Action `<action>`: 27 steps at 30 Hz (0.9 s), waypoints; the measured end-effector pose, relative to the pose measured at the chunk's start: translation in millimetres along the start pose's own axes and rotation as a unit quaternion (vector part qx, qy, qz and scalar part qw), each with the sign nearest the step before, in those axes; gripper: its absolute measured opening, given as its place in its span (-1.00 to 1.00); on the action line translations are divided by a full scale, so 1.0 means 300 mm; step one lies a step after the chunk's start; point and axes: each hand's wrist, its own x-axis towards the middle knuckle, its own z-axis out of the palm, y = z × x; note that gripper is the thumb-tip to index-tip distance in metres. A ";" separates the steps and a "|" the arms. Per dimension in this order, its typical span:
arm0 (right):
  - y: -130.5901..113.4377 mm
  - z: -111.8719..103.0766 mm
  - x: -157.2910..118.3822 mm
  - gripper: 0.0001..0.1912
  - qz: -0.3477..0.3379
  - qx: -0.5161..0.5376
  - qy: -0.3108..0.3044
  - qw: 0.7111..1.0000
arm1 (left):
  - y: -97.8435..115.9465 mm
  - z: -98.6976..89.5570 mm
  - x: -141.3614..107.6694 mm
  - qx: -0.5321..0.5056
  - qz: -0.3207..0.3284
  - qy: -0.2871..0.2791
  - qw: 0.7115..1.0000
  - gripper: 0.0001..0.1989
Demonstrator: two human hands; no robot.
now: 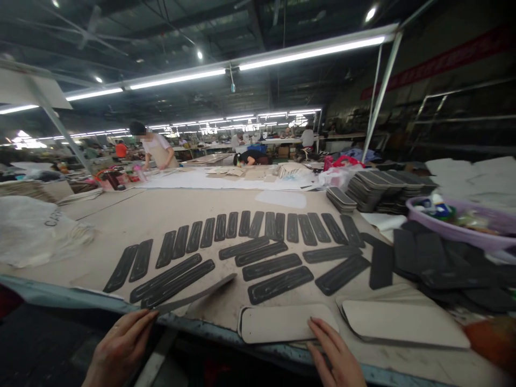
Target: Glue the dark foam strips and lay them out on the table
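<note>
My left hand (123, 346) is closed at the table's front edge. Between its fingers is the near end of a thin dark panel (201, 293), tilted up on its long side. My right hand (332, 349) is at the right part of a beige rounded panel (278, 324) on a low stack, fingertips on top and thumb by the near edge. Beyond the hands, a curved row of black rounded strips (207, 232) with shiny outlines lies on the table. More such black strips (280, 284) lie loosely in front of that row.
Right of my hands sits another beige panel stack (403, 322), with loose black pieces (439, 263) and a purple basket (463, 228) behind. Stacked dark panels (374, 188) stand farther back. A white plastic bag (36, 231) lies left. Across the table a person (159, 150) works.
</note>
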 end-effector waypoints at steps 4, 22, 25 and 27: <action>-0.039 -0.020 0.026 -0.65 0.114 0.110 0.034 0.987 | 0.161 -0.072 0.070 -0.039 0.040 0.019 0.998 -0.77; -0.032 -0.096 0.125 -0.57 0.360 0.381 -0.020 0.852 | 0.549 -0.049 0.195 -0.343 -0.056 -0.133 0.928 -0.79; -0.018 -0.114 0.117 -0.56 0.410 0.362 -0.032 0.837 | 0.566 0.011 0.190 -0.364 -0.175 -0.158 0.901 -0.66; 0.006 -0.111 0.104 -0.52 0.444 0.344 -0.031 0.827 | 0.581 0.071 0.185 -0.384 -0.244 -0.179 0.872 -0.57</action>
